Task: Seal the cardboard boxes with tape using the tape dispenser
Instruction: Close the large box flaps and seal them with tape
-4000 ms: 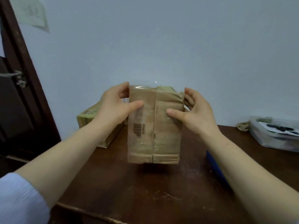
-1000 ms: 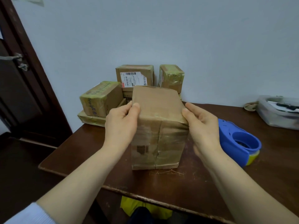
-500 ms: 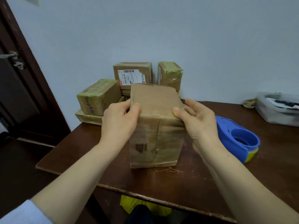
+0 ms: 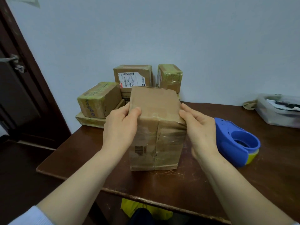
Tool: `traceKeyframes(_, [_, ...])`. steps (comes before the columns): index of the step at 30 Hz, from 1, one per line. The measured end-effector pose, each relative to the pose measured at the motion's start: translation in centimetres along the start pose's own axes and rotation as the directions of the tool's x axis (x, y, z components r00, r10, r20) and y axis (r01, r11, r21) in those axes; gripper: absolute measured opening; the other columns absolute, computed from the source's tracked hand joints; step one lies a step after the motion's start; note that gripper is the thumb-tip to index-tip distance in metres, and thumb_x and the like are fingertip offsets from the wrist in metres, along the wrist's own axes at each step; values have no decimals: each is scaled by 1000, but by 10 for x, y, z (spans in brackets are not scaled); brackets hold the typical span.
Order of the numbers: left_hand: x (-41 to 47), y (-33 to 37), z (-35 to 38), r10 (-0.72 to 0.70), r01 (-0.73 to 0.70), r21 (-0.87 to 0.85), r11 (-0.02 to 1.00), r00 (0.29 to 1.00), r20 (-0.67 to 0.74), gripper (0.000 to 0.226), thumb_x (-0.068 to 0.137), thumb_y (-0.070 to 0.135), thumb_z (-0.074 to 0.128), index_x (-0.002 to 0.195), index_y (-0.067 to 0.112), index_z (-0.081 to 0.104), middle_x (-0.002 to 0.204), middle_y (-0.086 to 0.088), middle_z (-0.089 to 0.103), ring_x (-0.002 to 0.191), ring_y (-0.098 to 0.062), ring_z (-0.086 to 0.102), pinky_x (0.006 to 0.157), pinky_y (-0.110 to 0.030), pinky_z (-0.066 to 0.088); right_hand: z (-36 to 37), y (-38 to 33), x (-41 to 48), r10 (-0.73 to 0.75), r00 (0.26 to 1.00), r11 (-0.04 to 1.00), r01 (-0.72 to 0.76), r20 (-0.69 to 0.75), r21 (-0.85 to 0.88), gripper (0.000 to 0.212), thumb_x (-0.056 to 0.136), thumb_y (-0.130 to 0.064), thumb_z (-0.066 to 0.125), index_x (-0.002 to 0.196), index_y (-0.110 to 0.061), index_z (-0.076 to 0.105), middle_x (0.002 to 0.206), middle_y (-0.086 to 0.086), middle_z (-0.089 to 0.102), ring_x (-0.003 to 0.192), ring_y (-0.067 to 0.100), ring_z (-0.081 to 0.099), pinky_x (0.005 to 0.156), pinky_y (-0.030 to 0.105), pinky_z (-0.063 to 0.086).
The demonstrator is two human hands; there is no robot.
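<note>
Head view: the plastic tub (image 4: pixel 276 111) at far rt is cut off by the frame edge, and its contents are too blurry to name. The tape in the blue tape dispenser (image 4: pixel 235 140) shows only as a yellow-green sliver at its btm. The front cardboard box (image 4: pixel 155 127) partly blocks the parcels (image 4: pixel 99 99) stacked behind it, and the print on the labelled parcel (image 4: pixel 133 77) can't be read. Some fingertips of both hands are hidden by the box sides.

Counts: 1 box in front, at least 4 parcels at the back (1 labelled, 3 w/ greenish tape), 1 dispenser, 1 tub, 2 hands.

The box stands upright on the dark wooden table (image 4: pixel 194 184), between the hands. The left hand (image 4: pixel 121 127) grips its upper left edge, thumb on the front face. The right hand (image 4: pixel 201 132) holds the upper rt corner, thumb at the top edge. The dispenser lies on the table just rt of the right hand, apart from it.
</note>
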State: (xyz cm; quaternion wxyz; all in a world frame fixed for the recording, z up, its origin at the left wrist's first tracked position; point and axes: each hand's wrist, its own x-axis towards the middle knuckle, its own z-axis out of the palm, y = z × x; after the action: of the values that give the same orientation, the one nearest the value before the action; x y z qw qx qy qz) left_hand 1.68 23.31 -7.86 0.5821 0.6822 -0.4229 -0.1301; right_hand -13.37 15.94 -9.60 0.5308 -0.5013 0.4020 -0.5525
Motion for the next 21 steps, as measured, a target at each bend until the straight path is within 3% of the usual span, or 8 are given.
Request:
traceKeyframes(3, [2,-1,-7,-30,31,39,999,999,-9,60,97,49,42,42,25,48,46,15,49,61,-19,47,62,-35,35,-5,-8,6,87,996,994,-88,18,67,17,93,-14,56,96,-20,71,88,-7,73,90,8,67,80,24,53])
traceKeyframes(5, [2,-2,-10,-29,29,1,1000,1000,6,53,96,49,45,54,21,64,60,16,63,72,-14,59,70,-37,43,-7,-15,8,131,988,980,-141,77,141,15,90,-11,56,86,-16,71,74,-6,72,74,5,67,72,22,54])
traceKeyframes(7, [2,-4,-10,-23,23,-40,999,1000,2,41,95,39,50,75,11,73,90,14,73,96,-10,64,87,-38,47,-9,-17,9,182,976,961,-202,119,189,18,88,-6,52,90,-11,69,80,-1,72,73,7,67,72,23,53])
traceKeyframes(8, [1,-5,-9,-19,19,-54,998,1000,2,36,94,35,51,77,14,74,98,16,72,99,-10,63,90,-39,47,-9,-16,10,184,974,960,-207,129,190,20,87,-3,51,91,-11,69,82,1,71,73,8,67,72,24,52])
traceKeyframes(12, [-2,-5,-7,3,-2,-47,999,1000,17,33,91,35,51,68,45,71,81,16,70,96,-25,64,88,-47,50,-13,-11,15,170,969,962,-202,177,182,20,83,8,59,90,-9,65,79,4,69,69,10,64,72,25,52])
traceKeyframes(17, [0,-8,-7,54,-53,-34,998,998,32,31,81,43,46,82,23,69,81,0,67,85,-25,61,87,-55,49,-9,-11,19,177,970,973,-198,166,121,16,79,-3,72,84,-13,60,70,1,63,51,5,54,59,25,45])
traceKeyframes(21, [3,-10,-8,80,-79,-12,997,996,36,39,79,46,46,83,13,66,85,-8,68,93,-37,62,87,-58,49,0,-11,22,195,974,975,-205,118,81,20,77,-7,75,90,-14,61,80,4,64,62,10,58,59,25,46])
